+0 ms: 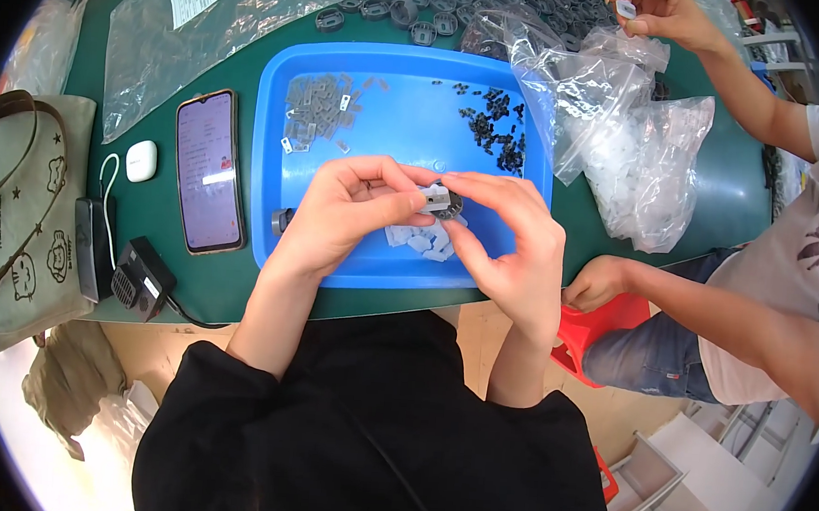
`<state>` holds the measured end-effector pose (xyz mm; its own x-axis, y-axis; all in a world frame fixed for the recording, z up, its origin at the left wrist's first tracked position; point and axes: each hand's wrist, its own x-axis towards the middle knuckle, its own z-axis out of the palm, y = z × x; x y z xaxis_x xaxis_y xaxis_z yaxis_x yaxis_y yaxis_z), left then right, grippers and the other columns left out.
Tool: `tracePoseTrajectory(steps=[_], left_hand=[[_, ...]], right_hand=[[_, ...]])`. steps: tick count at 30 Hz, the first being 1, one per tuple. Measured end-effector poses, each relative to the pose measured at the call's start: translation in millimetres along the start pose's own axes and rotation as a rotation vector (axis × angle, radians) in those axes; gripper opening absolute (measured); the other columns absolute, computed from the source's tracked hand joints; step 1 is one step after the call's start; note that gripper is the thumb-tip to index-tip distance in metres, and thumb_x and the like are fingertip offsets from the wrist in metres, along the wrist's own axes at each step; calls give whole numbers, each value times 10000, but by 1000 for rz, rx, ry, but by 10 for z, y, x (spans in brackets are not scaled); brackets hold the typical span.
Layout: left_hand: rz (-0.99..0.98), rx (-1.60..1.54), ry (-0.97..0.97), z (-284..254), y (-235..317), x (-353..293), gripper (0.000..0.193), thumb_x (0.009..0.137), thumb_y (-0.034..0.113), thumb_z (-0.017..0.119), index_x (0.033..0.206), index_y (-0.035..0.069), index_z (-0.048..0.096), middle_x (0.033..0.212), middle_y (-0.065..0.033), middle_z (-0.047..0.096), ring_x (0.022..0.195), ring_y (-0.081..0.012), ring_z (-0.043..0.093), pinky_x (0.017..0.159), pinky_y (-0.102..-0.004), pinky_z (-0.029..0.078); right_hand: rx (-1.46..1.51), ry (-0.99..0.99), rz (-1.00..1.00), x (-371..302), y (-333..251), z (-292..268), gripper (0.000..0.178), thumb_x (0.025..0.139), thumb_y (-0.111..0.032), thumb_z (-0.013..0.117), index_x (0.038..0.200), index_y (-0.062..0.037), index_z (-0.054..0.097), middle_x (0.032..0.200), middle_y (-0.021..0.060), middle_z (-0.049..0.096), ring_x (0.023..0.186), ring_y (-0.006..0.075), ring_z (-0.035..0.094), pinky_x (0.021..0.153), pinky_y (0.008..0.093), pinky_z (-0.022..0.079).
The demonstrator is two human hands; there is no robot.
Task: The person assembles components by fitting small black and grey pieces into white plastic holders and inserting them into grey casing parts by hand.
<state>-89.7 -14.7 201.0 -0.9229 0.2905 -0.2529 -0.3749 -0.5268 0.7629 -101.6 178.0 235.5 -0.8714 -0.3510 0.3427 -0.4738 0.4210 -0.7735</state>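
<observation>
Ideally, keep the small pale piece (pixel 436 199) square to the dark round part (pixel 454 206): the left hand (pixel 351 204) pinches the piece, the right hand (pixel 520 235) spans the part, thumb and fingers slightly parted, over the blue tray (pixel 379 281).

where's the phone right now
In the head view, the phone lies at left on the green table, between the white case and the blue tray.

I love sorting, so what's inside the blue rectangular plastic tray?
The blue tray holds flat grey translucent pieces, tiny black pieces, whitish blocks and a dark rounded piece, partly covered. The left hand and right hand hide some of the tray; I can't tell what's beneath.
</observation>
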Motion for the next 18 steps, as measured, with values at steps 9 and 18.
tracePoseTrajectory(steps=[9,18], left_hand=[[-56,49,5,19,-11,8,53,826,-10,658,850,-34,617,961,-131,647,830,-198,677,788,-285,549],[-52,74,2,44,15,10,57,828,-16,656,860,-30,611,900,-115,665,840,-183,671,788,-278,552]], right_hand=[[20,-46,-6,-1,45,-18,347,672,-26,705,1014,-78,676,1022,85,667,949,258,629,819,347,479],[24,-22,5,-17,31,32,296,696,-37,711,989,-73,684,963,97,655,906,256,631,767,343,507]])
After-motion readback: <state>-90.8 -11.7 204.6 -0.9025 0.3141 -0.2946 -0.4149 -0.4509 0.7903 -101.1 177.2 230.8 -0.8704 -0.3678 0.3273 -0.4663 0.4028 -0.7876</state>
